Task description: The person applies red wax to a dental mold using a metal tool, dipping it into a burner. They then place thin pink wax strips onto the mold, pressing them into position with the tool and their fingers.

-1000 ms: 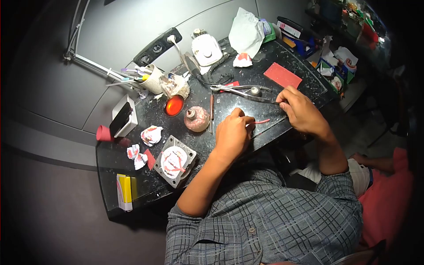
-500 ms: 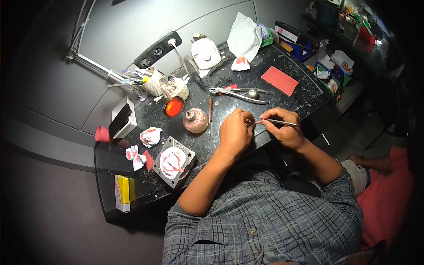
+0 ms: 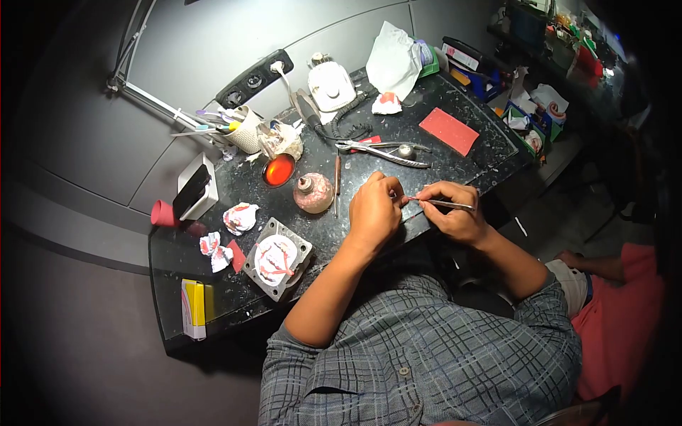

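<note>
My right hand [image 3: 455,213] is closed in a pen-like grip around a slim metal wax carving tool [image 3: 455,205], its tip pointing left. My left hand [image 3: 376,209] is pinched close to that tip, over the bench's front edge. Something small and reddish shows between the two hands, and its kind cannot be made out. Left of my left hand stands a round glass bottle with a narrow neck [image 3: 313,193]. A thin brown-handled tool [image 3: 338,177] lies beside it. Above the hands rest metal pliers [image 3: 387,151] on the dark bench.
A metal flask [image 3: 277,259] holds white plaster with red wax. Plaster pieces [image 3: 240,218] lie nearby. A red wax sheet [image 3: 450,131] is at the right, an orange-glowing round dish [image 3: 278,170] at the left. Behind stand a tool cup [image 3: 245,131] and white device [image 3: 332,86]. A person in red [image 3: 618,319] is at right.
The carving tool in my right hand has shifted slightly and tilts a little differently. Both hands stay close together in nearly the same place. The whole view has moved very slightly.
</note>
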Action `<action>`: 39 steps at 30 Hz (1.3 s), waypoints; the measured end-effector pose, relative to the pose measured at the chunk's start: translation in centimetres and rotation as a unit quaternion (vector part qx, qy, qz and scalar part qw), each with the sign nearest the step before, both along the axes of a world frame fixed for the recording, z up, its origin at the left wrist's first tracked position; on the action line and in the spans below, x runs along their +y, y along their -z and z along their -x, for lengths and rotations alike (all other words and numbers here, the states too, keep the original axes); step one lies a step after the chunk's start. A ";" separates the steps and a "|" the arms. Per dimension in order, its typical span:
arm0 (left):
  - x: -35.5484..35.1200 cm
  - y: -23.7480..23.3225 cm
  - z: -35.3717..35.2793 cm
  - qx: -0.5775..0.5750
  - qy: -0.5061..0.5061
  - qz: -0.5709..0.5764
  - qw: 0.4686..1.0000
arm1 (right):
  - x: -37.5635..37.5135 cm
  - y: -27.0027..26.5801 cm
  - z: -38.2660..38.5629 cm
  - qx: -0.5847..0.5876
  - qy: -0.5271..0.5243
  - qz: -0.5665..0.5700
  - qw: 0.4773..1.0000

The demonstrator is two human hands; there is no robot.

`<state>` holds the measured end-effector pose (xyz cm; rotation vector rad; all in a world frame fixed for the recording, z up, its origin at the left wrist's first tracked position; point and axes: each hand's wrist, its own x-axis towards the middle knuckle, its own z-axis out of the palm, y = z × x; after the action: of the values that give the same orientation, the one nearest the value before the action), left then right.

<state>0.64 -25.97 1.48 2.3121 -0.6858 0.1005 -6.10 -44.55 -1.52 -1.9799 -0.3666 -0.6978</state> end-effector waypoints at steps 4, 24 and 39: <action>0.0 0.2 -0.1 -0.002 0.001 0.000 1.000 | -0.1 0.3 -0.3 -0.058 -0.006 0.038 0.998; 1.0 -0.2 0.1 -0.051 0.028 -0.072 0.996 | -2.1 -1.4 -0.1 0.031 -0.096 -0.062 0.993; 12.1 -3.4 4.5 -0.255 0.048 0.072 0.963 | -1.8 -5.3 -0.2 0.045 0.143 0.336 0.930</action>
<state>-3.82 -13.91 4.86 2.1157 -1.0065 0.6960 -5.88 -46.30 3.82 -2.7502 -0.2833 -0.7153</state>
